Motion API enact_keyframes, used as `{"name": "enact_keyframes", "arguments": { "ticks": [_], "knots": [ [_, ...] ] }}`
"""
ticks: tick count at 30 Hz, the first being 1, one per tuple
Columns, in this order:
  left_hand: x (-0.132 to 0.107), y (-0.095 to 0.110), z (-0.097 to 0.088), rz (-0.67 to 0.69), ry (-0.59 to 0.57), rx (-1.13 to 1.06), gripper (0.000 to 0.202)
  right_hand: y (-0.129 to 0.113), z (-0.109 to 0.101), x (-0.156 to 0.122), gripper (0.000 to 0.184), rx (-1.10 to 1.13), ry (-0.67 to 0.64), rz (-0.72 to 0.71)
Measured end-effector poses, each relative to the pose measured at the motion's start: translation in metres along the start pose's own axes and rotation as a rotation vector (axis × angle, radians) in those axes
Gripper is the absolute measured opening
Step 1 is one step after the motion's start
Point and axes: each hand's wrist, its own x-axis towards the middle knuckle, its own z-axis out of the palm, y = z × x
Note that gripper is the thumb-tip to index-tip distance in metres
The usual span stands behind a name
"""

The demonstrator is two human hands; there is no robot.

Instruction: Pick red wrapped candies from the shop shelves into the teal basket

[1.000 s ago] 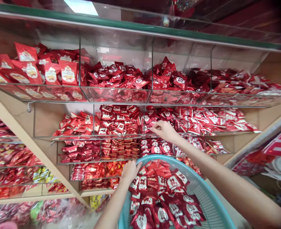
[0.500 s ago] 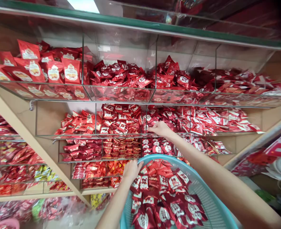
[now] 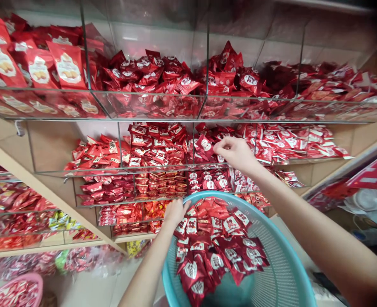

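Observation:
My left hand [image 3: 174, 212] grips the far rim of a teal mesh basket [image 3: 282, 273], which holds several dark red and bright red snack packets [image 3: 218, 249]. My right hand [image 3: 234, 152] reaches up to the second glass shelf and pinches a dark red packet [image 3: 205, 146] with a white round label, lifted just above the pile in the middle compartment [image 3: 222, 140]. Its fingers are closed on the packet's right edge.
Tiered glass shelves [image 3: 188, 120] with dividers hold heaps of red packets; larger red bags [image 3: 47, 68] sit at upper left. A slanted wooden frame [image 3: 47, 196] runs left of the shelves. A pink basket [image 3: 15, 292] sits at lower left. Red cartons [image 3: 372, 175] stand at right.
My right hand went from reaching into the pile to lifting a dark red packet out of it. The view tilted down and moved closer to the shelves. The left hand stayed on the basket rim.

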Motion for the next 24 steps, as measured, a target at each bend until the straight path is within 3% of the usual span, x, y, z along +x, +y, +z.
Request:
{"name": "enact_keyframes", "arguments": {
  "ticks": [2,6,13,18,24],
  "knots": [
    [0.0,0.001,-0.002,0.004,-0.017,-0.003,0.058,0.001,-0.018,-0.025,0.016,0.024,0.028,-0.048],
    [-0.001,0.003,-0.004,-0.02,-0.059,-0.009,0.059,0.02,-0.036,-0.092,0.018,0.157,-0.014,0.073],
    [-0.001,0.003,-0.001,-0.011,-0.051,0.012,0.06,0.08,-0.015,-0.195,0.029,0.283,-0.174,0.436],
    [0.0,0.003,0.0,-0.015,-0.043,0.032,0.064,0.095,0.004,-0.223,0.032,0.322,-0.316,0.521],
    [-0.001,0.004,-0.003,-0.014,-0.05,0.036,0.064,0.103,0.017,-0.223,0.025,0.211,-0.539,0.473]
  ]
}}
